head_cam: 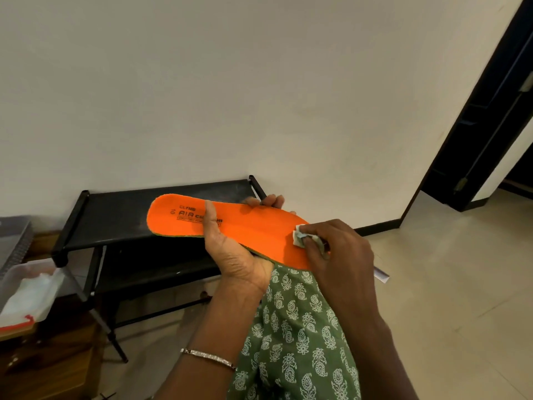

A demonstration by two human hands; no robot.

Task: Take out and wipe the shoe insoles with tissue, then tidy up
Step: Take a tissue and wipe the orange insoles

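An orange shoe insole point(253, 226) with black printed lettering is held flat in front of me, heel end to the left. My left hand point(233, 255) grips it from below at the middle, thumb across the top and fingers curled over the far edge. My right hand point(337, 252) presses a small crumpled white tissue point(300, 236) onto the insole's toe end at the right. No shoe is in view.
A black shoe rack point(129, 217) stands against the white wall behind the insole. A clear plastic box point(17, 284) with white tissues sits at the left on a wooden surface. A dark door frame point(484, 134) is at the right, tiled floor below. Green patterned clothing covers my lap.
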